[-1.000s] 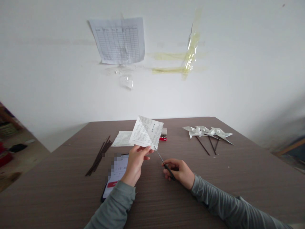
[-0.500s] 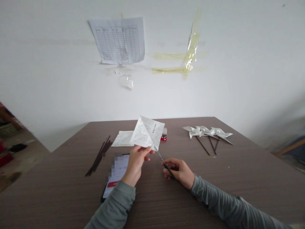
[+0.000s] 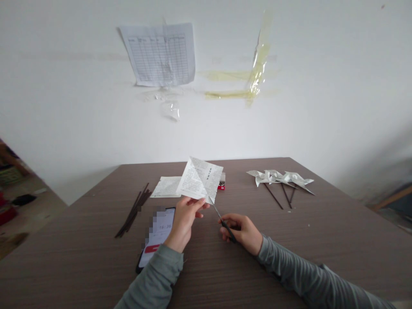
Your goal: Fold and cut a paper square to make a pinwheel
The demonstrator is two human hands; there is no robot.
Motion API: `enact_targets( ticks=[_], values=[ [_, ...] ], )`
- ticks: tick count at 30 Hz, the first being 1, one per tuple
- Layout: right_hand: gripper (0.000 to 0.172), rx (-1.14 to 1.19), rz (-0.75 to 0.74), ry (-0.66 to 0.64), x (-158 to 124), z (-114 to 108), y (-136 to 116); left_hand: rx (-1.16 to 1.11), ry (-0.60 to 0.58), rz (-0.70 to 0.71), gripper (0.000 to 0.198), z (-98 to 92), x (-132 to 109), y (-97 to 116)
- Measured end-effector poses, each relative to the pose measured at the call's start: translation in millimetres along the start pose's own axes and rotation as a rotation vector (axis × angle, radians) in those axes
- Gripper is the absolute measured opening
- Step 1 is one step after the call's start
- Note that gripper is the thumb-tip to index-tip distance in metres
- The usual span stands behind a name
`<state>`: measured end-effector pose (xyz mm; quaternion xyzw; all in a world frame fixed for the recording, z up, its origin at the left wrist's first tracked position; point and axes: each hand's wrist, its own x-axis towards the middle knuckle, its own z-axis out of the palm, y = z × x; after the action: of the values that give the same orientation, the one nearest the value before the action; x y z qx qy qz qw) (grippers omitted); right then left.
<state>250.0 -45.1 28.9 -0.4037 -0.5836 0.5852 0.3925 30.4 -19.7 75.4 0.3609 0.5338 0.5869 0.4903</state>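
My left hand point(image 3: 185, 219) pinches the lower edge of a creased square of printed paper point(image 3: 201, 178), holding it upright above the brown table point(image 3: 80, 257). My right hand point(image 3: 243, 229) grips small dark-handled scissors point(image 3: 221, 218), whose blades point up and left into the paper's lower corner. A phone point(image 3: 157, 238) with a lit screen lies under my left wrist.
A bundle of thin dark sticks point(image 3: 133, 210) lies at the left. Behind the held sheet sit a flat printed sheet point(image 3: 165, 186) and a small red-and-white box point(image 3: 220, 182). Finished paper pinwheels on sticks point(image 3: 280, 180) lie at the right. A white wall with a taped sheet stands behind.
The held paper has shifted slightly to the right and the scissor tips sit a little further into its lower corner. Both hands otherwise stay in place.
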Motion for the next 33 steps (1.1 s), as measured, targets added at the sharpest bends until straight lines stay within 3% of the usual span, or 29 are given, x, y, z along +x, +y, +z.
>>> enact_targets(
  ticks=[6, 16, 27, 33],
  values=[
    [0.074, 0.0, -0.002, -0.012, 0, 0, 0, 0.02, -0.003, 0.007, 0.029, -0.3, 0, 0],
    [0.077, -0.016, 0.0, 0.009, 0, 0, 5, 0.002, 0.014, -0.019, 0.021, 0.9, -2, 3],
    [0.075, -0.032, 0.007, 0.037, -5, 3, -10, 0.032, 0.005, -0.004, 0.025, 1.8, -3, 3],
    [0.082, -0.032, 0.02, 0.038, -5, 4, -17, 0.034, -0.016, -0.002, 0.024, 2.2, -5, 3]
  ],
)
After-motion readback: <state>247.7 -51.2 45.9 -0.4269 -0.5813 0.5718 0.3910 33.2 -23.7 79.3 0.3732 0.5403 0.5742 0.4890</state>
